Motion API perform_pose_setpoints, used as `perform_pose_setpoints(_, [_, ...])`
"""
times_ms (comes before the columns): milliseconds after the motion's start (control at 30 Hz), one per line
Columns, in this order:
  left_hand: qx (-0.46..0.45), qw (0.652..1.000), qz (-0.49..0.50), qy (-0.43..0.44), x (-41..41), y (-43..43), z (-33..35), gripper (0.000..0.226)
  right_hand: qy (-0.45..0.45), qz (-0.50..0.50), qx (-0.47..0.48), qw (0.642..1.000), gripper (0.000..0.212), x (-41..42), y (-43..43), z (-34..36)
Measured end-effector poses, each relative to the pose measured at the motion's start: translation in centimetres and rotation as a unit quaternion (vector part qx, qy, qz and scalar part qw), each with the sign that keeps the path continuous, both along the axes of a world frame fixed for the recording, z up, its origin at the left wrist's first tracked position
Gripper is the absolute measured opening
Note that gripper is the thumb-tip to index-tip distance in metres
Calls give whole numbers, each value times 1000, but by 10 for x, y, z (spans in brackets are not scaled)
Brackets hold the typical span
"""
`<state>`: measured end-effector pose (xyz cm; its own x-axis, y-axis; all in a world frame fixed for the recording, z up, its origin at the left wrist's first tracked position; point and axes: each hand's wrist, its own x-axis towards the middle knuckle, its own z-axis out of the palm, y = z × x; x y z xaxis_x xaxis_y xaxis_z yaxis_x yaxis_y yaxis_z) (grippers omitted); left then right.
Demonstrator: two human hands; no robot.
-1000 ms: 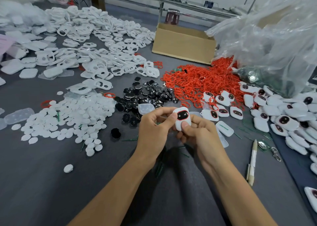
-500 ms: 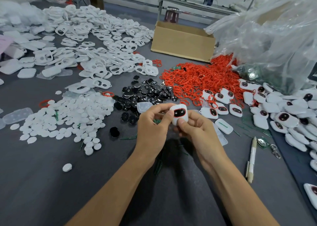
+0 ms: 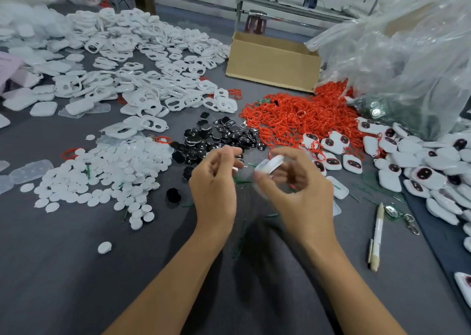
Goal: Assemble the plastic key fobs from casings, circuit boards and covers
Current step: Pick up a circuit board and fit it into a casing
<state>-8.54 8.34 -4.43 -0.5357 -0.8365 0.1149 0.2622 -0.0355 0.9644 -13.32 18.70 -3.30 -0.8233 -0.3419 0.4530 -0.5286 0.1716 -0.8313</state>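
White key fob (image 3: 270, 163) pinched in right hand (image 3: 295, 192); left hand (image 3: 212, 184) loosely curled just beside it.

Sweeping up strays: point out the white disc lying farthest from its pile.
The lone disc nearest the camera, left of the left forearm; the others lie in or beside the pile.

Left hand (image 3: 214, 184) loosely curled, right hand (image 3: 295, 192) pinching fob (image 3: 270, 164)
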Motion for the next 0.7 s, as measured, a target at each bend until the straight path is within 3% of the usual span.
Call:
perform_pose_setpoints(100, [27, 998, 46, 18, 3, -4, 2, 32, 108, 1, -158, 982, 36, 5, 7, 20])
perform_pose_setpoints(167, [35, 997, 60, 26, 3, -5, 2, 32, 169, 3, -210, 963, 34, 7, 10, 22])
perform_pose_setpoints(200, [36, 997, 68, 29, 2, -5, 2, 32, 175, 3, -175, 969, 31, 7, 9, 19])
perform_pose_setpoints(267, [39, 995, 88, 29, 2, -6, 2, 31, 152, 23, 41, 987, 31, 12, -2, 5])
perform_pose_setpoints(300, [41, 994, 96, 29, 1, -7, 2, 30, 135, 40, 144, 979, 35, 15, -6, -5])
perform_pose_setpoints(333, [43, 994, 99, 28, 2, -8, 2, 30, 129, 41, 183, 974, 38, 16, -7, -11])
perform_pose_setpoints(500, [44, 995, 88, 23, 1, -8, 2, 28, 185, -56, -27, 981, 28, 16, -4, 4])
perform_pose_setpoints(567, [47, 995, 84, 24, 0, -7, 2, 28, 202, -42, 60, 977, 26, 13, -5, 1])
perform_pose_setpoints(633, [48, 995, 88, 25, 0, -7, 1, 28, 167, -4, 269, 948, 36, 11, -9, -12])
perform_pose_setpoints(667, [47, 995, 86, 24, 1, -8, 0, 27, 150, -1, 305, 941, 41, 11, -9, -18])
perform_pose_setpoints(700, [51, 995, 77, 25, 1, -8, 0, 27, 138, -1, 281, 950, 41, 10, -7, -19])
